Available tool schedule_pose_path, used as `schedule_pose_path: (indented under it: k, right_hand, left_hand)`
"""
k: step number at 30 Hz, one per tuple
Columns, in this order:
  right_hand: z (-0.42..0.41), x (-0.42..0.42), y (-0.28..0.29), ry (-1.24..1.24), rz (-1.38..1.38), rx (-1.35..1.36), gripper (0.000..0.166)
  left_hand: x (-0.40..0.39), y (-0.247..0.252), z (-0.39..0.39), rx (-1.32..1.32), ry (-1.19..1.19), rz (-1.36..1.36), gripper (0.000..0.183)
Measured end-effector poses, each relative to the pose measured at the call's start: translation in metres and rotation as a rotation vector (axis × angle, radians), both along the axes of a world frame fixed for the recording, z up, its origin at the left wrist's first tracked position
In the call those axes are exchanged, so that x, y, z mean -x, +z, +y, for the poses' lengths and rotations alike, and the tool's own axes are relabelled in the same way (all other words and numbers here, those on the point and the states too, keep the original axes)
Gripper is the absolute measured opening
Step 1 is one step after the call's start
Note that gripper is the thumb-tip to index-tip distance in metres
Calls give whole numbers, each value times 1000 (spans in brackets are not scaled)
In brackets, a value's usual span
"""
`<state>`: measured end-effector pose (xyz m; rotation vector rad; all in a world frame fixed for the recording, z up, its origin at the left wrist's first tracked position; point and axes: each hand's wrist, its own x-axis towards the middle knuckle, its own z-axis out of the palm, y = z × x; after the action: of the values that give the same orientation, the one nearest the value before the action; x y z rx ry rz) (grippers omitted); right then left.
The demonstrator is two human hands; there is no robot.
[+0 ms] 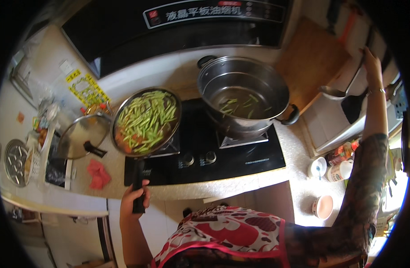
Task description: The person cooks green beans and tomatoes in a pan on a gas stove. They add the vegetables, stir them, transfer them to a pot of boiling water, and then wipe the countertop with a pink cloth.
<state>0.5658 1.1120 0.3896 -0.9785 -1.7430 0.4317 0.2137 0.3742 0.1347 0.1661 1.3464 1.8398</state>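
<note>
My left hand grips the black handle of a frying pan. Cut green vegetable strips fill the pan, with some orange-red pieces at its lower left. The pan is over the left burner of a black glass gas cooktop. At the far right, my right hand is raised with its fingers at the top of a metal ladle's handle. The ladle's bowl hangs low, beside the wooden board. On the right burner stands a deep steel pot, a few green strips at its bottom.
A range hood overhangs the back. To the left are a glass lid and a red cloth. A wooden cutting board leans behind the pot. Right counter: a white bowl, a white tub, a pink bowl.
</note>
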Motion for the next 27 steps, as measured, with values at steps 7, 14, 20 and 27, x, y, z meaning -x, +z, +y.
schedule_pose_path:
  k: [7, 14, 20, 27]
  right_hand:
    - [-25, -3, -47, 49, 150, 116, 48]
    - [-277, 90, -105, 281, 286, -28, 39]
    - [-426, 176, -197, 650, 225, 523, 21]
    - [-493, 268, -334, 851, -713, 27, 40]
  left_hand:
    - [-7, 6, -7, -24, -10, 11, 33]
    - [-10, 0, -10, -22, 23, -26, 31]
    - [-3, -1, -5, -96, -30, -106, 27]
    - [-3, -3, -8, -139, -24, -149, 24]
